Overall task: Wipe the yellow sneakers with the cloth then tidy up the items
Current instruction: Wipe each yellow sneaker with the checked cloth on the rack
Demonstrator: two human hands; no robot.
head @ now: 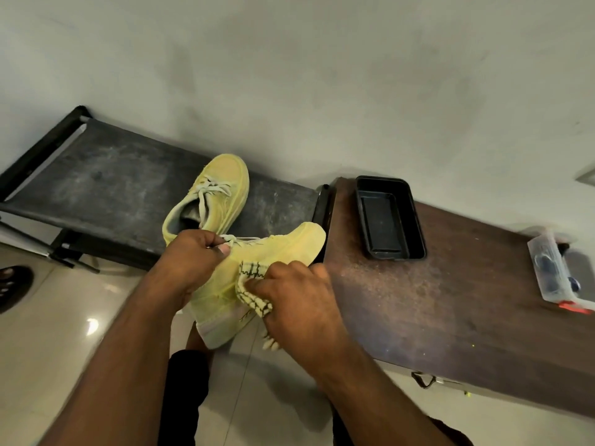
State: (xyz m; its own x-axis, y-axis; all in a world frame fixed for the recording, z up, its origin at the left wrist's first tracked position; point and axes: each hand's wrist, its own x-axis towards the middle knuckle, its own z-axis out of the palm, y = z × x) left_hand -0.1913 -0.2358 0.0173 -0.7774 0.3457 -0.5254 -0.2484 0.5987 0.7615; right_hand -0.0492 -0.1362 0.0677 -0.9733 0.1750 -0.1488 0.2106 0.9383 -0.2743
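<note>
One yellow sneaker [291, 244] is held in the air in front of me, toe pointing right and away, white heel sole toward me. My left hand [190, 252] grips it at the collar near the laces. A cream cloth with dark checks [254, 291] is bunched in my right hand [299, 294], which presses it against the sneaker's side. The second yellow sneaker [222, 188] rests on the dark stool top [112, 181], toe pointing away.
A brown wooden table [450, 300] stands to the right, carrying a black rectangular tray [415, 220] and a clear plastic box [553, 268] at its right end. A pale wall runs behind. Tiled floor lies below, with a sandalled foot [13, 284] at the left edge.
</note>
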